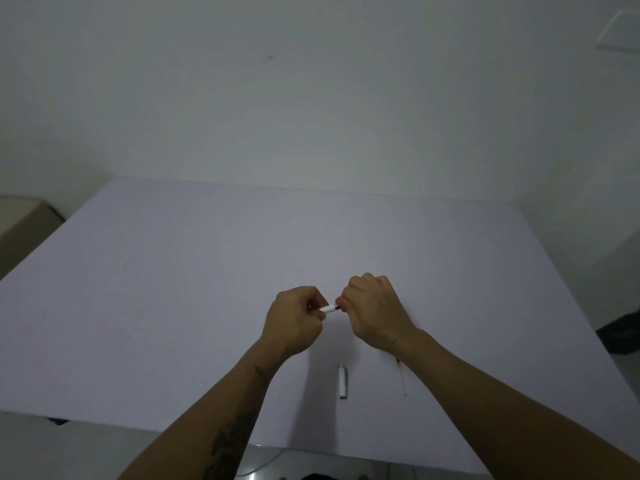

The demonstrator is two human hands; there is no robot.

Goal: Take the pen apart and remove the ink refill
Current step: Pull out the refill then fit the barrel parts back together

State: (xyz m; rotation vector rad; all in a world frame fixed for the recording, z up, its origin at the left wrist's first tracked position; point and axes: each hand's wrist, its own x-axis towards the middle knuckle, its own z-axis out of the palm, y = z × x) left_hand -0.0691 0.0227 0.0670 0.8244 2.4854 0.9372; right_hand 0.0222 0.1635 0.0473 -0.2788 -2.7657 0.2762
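A short white pen barrel [328, 309] shows between my two hands, held level above the table. My left hand [294, 318] grips its left end with closed fingers. My right hand [372, 311] pinches its dark right end in a fist. On the table near me lies a white pen cap [343, 381], pointing away from me. A thin pale ink refill [402, 378] lies to the right of the cap, partly hidden under my right forearm.
The table [173, 289] has a pale lilac top that fills most of the view, with a white wall behind it. A beige piece of furniture [20, 223] stands at the far left and a dark object [620, 336] at the right edge.
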